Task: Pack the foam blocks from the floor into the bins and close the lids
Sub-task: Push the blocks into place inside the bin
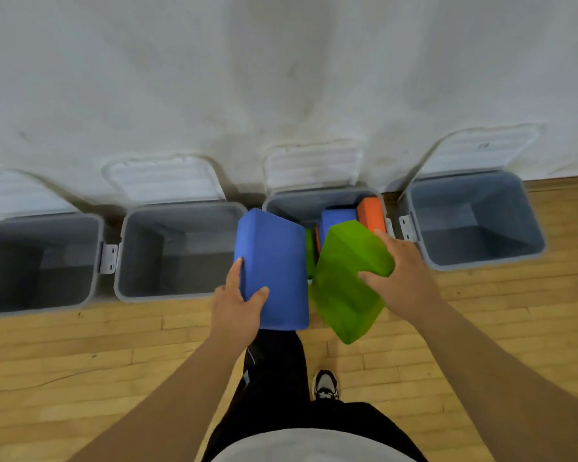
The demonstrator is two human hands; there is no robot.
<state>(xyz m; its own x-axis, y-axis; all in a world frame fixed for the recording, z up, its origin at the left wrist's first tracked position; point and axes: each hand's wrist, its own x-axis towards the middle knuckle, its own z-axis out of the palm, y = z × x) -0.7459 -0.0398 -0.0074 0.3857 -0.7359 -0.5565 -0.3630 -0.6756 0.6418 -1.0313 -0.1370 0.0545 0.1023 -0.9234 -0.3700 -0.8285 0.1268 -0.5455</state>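
My left hand [237,306] grips a blue foam block [271,268] by its near end, held over the front left rim of the third grey bin [291,203]. My right hand [402,278] grips a green foam block [346,285], tilted and blurred, above the same bin's front edge. Inside that bin stand an orange block [371,213], a blue block [337,220] and a strip of another green block [310,253]. Its white lid [312,166] leans open against the wall.
Three other grey bins stand in the row along the white wall: far left [90,261], second [127,255] and far right [531,221], all with lids open and nothing seen inside. Wood floor lies in front. My legs and one shoe [326,385] are below the blocks.
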